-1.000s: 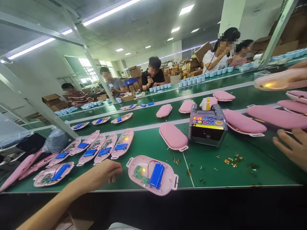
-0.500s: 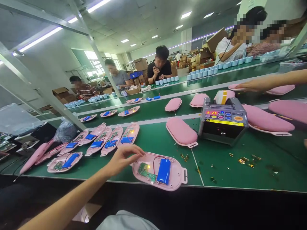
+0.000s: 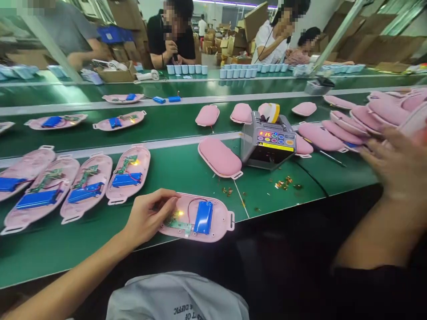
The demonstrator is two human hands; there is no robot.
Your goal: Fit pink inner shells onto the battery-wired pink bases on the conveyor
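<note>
My left hand (image 3: 151, 218) reaches in from the lower left, its thumb and fingers closed on the left end of an open pink shell (image 3: 218, 222). This shell lies at the table's front edge with its inside up. It holds a blue battery pack (image 3: 203, 218) with a red wire, and a green circuit board (image 3: 180, 227) with a lit yellow light. My fingers cover part of the board. My right hand is out of view. To the left, similar open shells (image 3: 128, 173) with batteries and boards lie in a row.
A grey tape dispenser (image 3: 268, 142) stands beside a closed pink case (image 3: 220, 158). Metal bits (image 3: 285, 182) litter the green table (image 3: 173, 164). At right, a co-worker's blurred hand (image 3: 393, 164) is by piled pink cases (image 3: 373, 111). People work behind rows of light-blue cups (image 3: 187, 70).
The view has swung right, so most things sit further left. My left hand has closed more on the shell's end. A co-worker's hand now shows nearer, by the piled cases.
</note>
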